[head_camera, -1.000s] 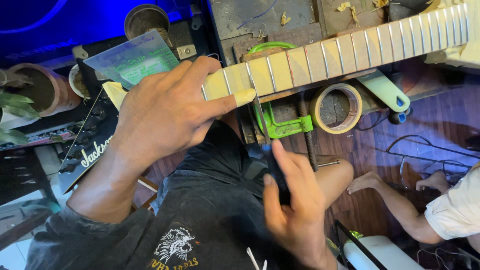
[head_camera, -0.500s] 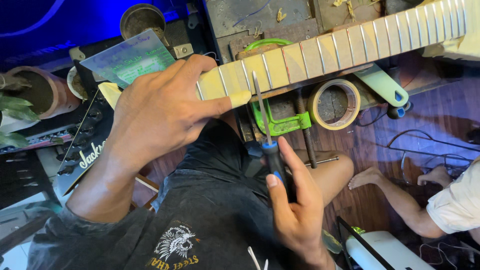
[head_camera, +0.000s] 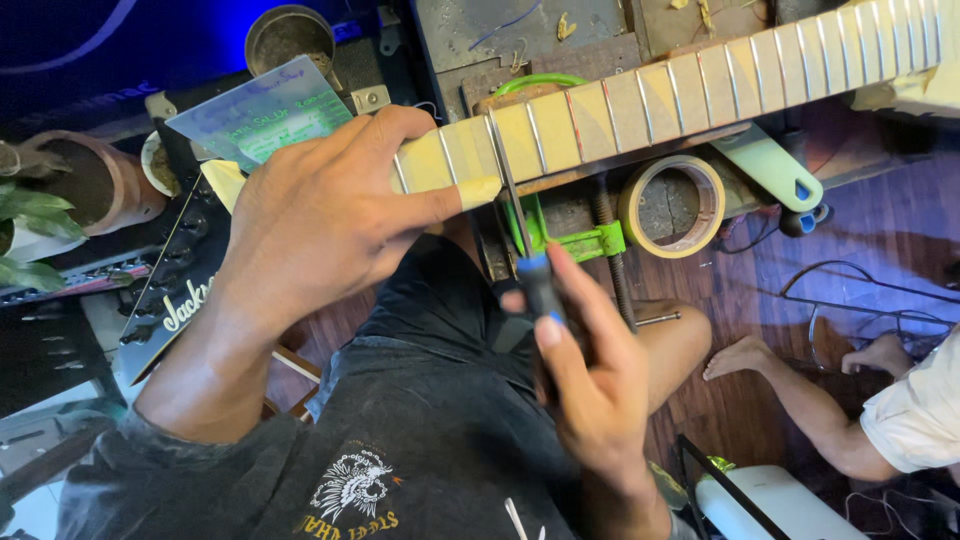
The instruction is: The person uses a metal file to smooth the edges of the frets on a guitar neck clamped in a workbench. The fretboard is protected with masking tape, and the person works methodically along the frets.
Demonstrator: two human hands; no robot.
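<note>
While the right hand (head_camera: 590, 390) pinches the dark, blue-tipped handle of a thin tool (head_camera: 525, 255) between thumb and fingers (head_camera: 585, 300), its metal shaft runs up and slightly left to the guitar neck (head_camera: 680, 95), meeting it at about 1 fret wire, close to the left thumb. The tool's long axis crosses the neck's long axis, which slopes from lower left to upper right over the table (head_camera: 480, 25). The left hand (head_camera: 320, 215) is the nearer of the 2 to the neck: it lies closed over the neck's lower end, fingers wrapped over the top edge and the thumb stretched flat along the fretboard. Just below the neck sit a green clamp (head_camera: 580, 240) and a roll of tape (head_camera: 672, 205), the tape right of the shaft. Another person's leg and bare foot (head_camera: 740, 358) rest on the wooden floor, well apart.
</note>
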